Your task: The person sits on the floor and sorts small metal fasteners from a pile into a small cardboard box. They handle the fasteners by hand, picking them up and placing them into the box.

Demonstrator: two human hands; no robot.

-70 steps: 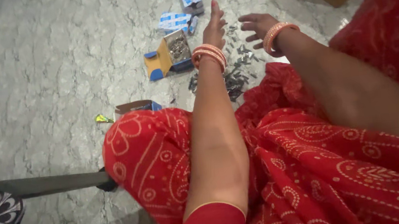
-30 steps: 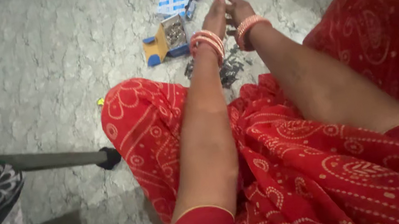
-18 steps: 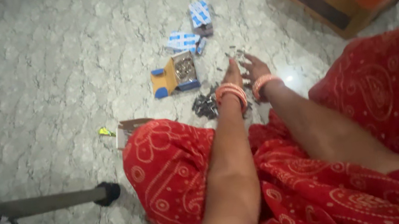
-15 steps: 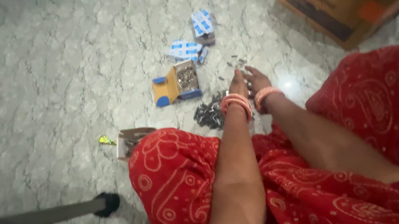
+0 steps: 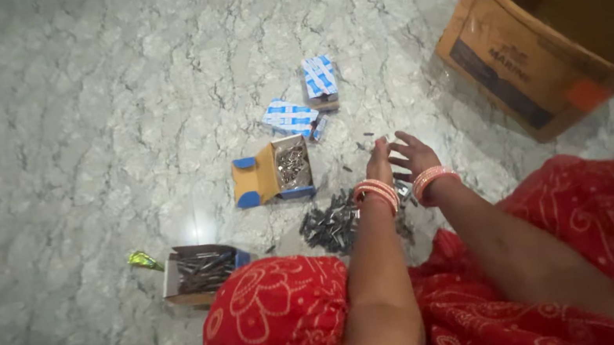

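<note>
Your left hand (image 5: 379,164) sits centre frame, edge-on and fingers together, pointing toward the top of the frame; whether it grips anything cannot be told. Your right hand (image 5: 414,154) is just beside it, fingers spread and loose, palm down, holding nothing that shows.

Screw pile (image 5: 332,226): dark, short pieces heaped on the floor (image 5: 65,133) just left of and below your wrists. The pieces lie at mixed angles, no shared long axis; a few strays are scattered above your fingertips.

Open box (image 5: 275,173): orange and blue, just left of your left hand, flap folded out to the left, long axis running up the frame, metal pieces inside.

Second box (image 5: 200,270): lower left of centre, open, dark pieces lying left to right inside; touching the edge of your red cloth (image 5: 281,334).

Closed packs: one blue-and-white pack (image 5: 290,117) tilted above the open box, another pack (image 5: 320,80) upright above it.

Carton (image 5: 541,31): large, brown, open, upper right, well apart from your hands.

Nothing stands between your hands and the pile.
</note>
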